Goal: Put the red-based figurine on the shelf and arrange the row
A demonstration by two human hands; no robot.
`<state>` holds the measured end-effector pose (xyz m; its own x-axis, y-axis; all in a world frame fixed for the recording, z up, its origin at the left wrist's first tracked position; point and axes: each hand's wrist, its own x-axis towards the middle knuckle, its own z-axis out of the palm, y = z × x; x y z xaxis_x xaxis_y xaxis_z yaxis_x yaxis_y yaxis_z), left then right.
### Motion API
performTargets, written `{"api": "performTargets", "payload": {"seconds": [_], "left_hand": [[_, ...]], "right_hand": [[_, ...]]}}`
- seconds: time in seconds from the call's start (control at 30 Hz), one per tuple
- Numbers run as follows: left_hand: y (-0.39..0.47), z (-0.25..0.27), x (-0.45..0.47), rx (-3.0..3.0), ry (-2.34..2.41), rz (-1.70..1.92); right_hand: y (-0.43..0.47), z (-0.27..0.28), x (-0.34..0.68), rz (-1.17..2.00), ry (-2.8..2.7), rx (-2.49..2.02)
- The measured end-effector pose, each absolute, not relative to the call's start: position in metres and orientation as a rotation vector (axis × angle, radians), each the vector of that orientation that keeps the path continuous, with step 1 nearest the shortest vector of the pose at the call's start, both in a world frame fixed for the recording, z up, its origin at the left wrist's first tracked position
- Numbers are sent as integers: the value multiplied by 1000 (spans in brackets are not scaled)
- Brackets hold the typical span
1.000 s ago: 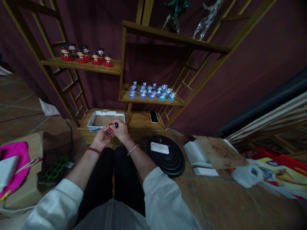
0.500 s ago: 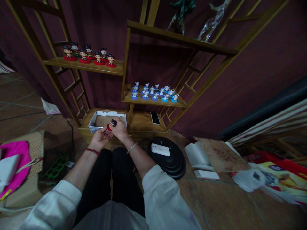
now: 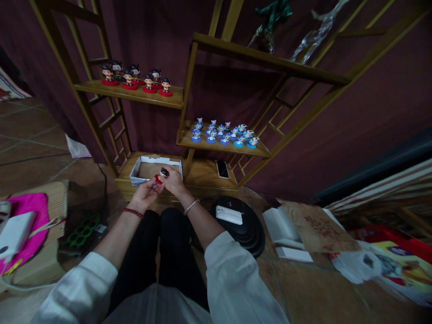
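Observation:
Between my two hands is a small figurine with a black-haired head and a round red base. My right hand grips its upper part from the right. The fingers of my left hand are closed on the red base from the left and below. Just behind my hands, an open white box stands on the bottom shelf. Similar red-based figurines stand in a group on the upper left shelf. Rows of blue and purple figurines fill the middle shelf.
A phone lies on the bottom shelf. To my right are stacked black round stands with a white object on top, white boxes and a plastic bag. A pink cloth is at left.
The view has shifted, so the shelf sits slightly further right. In my hands the figurine has turned a little, showing more of its face. Both hands still hold it.

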<state>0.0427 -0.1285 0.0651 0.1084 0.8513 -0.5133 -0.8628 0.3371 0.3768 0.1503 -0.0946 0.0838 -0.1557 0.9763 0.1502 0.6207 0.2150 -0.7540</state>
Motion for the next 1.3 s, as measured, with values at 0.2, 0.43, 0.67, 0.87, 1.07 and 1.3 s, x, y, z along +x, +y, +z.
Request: {"api": "performTargets", "payload": {"seconds": [0.2,0.43,0.67,0.87,1.07,1.3], "left_hand": [[-131,64,38,9,740,1279],[-135,77,40,-47,734,1300],[-138,79,45,7,644,1343],[-141,82,50,10,628,1354],[-144,85,52,80,605,1360],[-145,84,53,115,590,1356]], "right_hand": [[-92,80,148,782,-1860,-1467],[-91,79,154,862,-1774,-1443],[-88,79,167,1145,-1603,-1314],[-86,80,176,1258,-1517,-1239],[-86,85,179,1257,-1504,-1189],[-87,89,181,1288,-1478,-1160]]}}
